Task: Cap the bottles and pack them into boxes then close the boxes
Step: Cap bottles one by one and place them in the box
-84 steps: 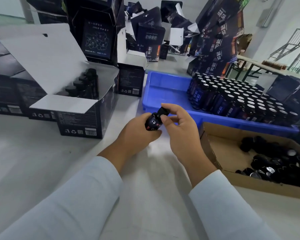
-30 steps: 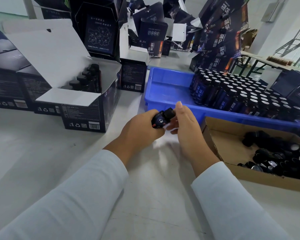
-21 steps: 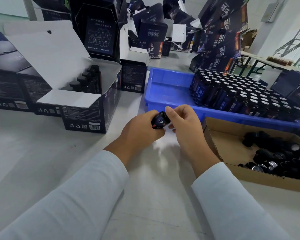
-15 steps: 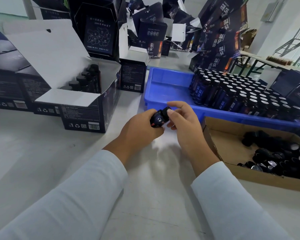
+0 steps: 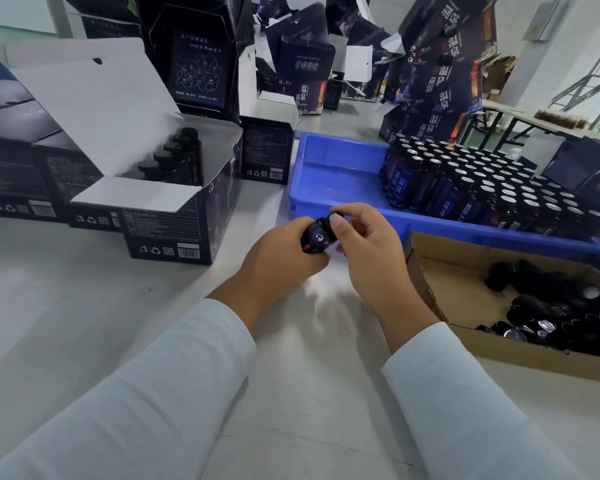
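My left hand (image 5: 279, 261) grips a small dark bottle (image 5: 316, 237), tilted with its top pointing up and to the right. My right hand (image 5: 369, 252) pinches the black cap (image 5: 336, 216) on the bottle's neck between thumb and fingers. Both hands hover over the white table, just in front of the blue tray (image 5: 329, 174). Several uncapped bottles (image 5: 465, 181) stand in the tray's right half. An open dark box (image 5: 174, 216) to the left holds a row of capped bottles (image 5: 174, 161).
A cardboard tray (image 5: 465, 296) with loose black caps (image 5: 561, 313) lies at the right. Closed dark boxes (image 5: 32, 174) stand at the far left, and many open and stacked boxes (image 5: 437, 64) crowd the back of the table.
The hands have stayed in place over the table. My right fingers have shifted round the cap, turning it on the bottle that my left hand holds.
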